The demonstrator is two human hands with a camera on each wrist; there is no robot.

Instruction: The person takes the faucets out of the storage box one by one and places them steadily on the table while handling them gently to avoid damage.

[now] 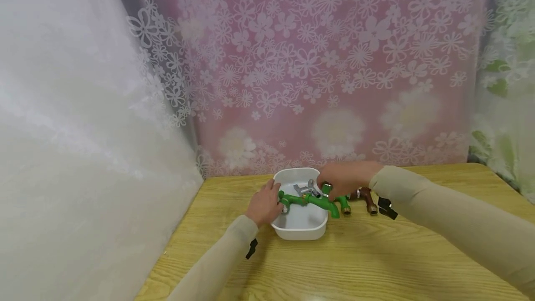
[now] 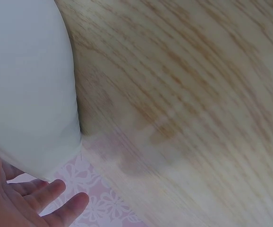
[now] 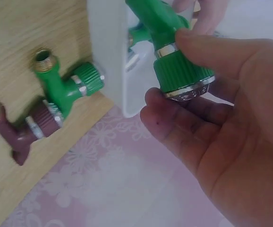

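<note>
My right hand [image 1: 340, 178] grips a green tap [image 1: 321, 202] by its ribbed end, where a chrome band shows in the right wrist view. The tap is over the right side of a white basin [image 1: 300, 234], its spout jutting past the rim. At the basin's left rim, my left hand [image 1: 265, 203] rests with its fingers extended and slightly spread. Beside that thumb, a second green tap [image 1: 295, 199] lies in the basin. Silver taps [image 1: 307, 190] are toward the basin's back, partly hidden by my right hand.
Right of the basin, another green tap [image 3: 58, 92] and a brown tap [image 3: 42, 120] lie on the wooden table [image 1: 292, 268]. A pink floral curtain [image 1: 292, 82] hangs behind the table, and a white sheet [image 1: 83, 129] slopes down along the left.
</note>
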